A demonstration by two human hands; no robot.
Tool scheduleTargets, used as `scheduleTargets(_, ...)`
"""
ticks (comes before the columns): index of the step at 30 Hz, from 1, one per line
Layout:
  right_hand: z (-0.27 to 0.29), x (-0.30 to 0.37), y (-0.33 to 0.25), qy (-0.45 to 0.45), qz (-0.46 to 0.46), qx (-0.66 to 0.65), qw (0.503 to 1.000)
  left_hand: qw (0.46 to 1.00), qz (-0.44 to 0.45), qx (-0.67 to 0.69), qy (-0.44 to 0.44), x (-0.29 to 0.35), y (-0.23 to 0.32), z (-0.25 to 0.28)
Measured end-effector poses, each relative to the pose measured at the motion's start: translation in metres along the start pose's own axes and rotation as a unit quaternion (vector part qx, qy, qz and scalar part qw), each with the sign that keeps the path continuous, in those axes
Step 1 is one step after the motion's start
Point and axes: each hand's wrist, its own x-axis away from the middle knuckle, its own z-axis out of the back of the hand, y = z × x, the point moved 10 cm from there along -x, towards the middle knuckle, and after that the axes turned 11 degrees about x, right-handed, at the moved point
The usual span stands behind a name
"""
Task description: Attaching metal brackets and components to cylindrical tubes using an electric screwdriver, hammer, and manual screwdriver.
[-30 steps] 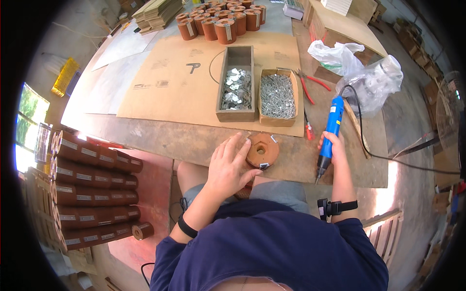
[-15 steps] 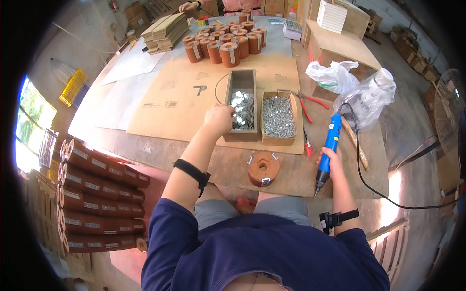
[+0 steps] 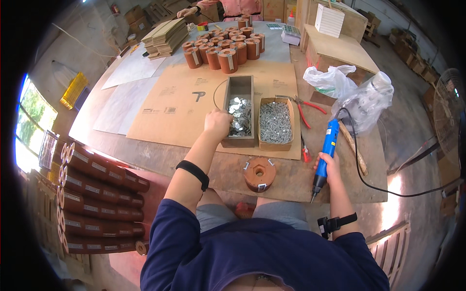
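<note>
My right hand [image 3: 328, 166] is wrapped around a blue electric screwdriver [image 3: 328, 145], its bit pointing down over the table's near edge. My left hand [image 3: 218, 123] reaches over the left wall of an open wooden box [image 3: 239, 143] of small shiny metal plates [image 3: 240, 112]. Its fingers look curled together at the plates; their tips are hidden, so what they pinch does not show. Between my arms, near the table edge, stands a round red-brown wooden block [image 3: 258, 170] with a central hole and metal pieces around its rim. Right of the box, a carton [image 3: 275, 145] holds many screws [image 3: 275, 121].
Red-handled pliers [image 3: 310, 110], a red-handled screwdriver [image 3: 305, 153] and a wooden stick [image 3: 354, 148] lie at right, near plastic bags [image 3: 366, 99]. Several finished-looking blocks [image 3: 228, 60] and stacked boards [image 3: 165, 39] stand farther back. A co-worker [image 3: 240, 7] is across the table. Brown columns [image 3: 102, 199] lie stacked at left.
My view has shifted slightly. My left hand stays at the box of metal plates, its fingers a little changed; my right hand still holds the electric screwdriver. The co-worker's pink top shows more.
</note>
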Motion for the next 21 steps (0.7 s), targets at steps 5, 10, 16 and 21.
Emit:
scheduleTargets(5,0.0,0.0,0.001,0.0,-0.005,-0.017,1.0,0.992,0.018,0.1,0.079,0.007,-0.013,0.011)
scheduleTargets(10,-0.001,0.002,-0.001,0.008,0.001,-0.019,1.0,0.929,0.1,0.341,0.107,0.024,-0.02,0.024)
scheduleTargets(16,0.001,0.0,-0.001,0.003,0.0,-0.008,1.0,0.724,0.049,0.686,0.058,0.08,0.037,0.046)
scheduleTargets(21,0.002,0.0,0.001,-0.001,-0.001,0.001,1.0,0.604,0.08,0.793,-0.004,0.111,0.06,0.029)
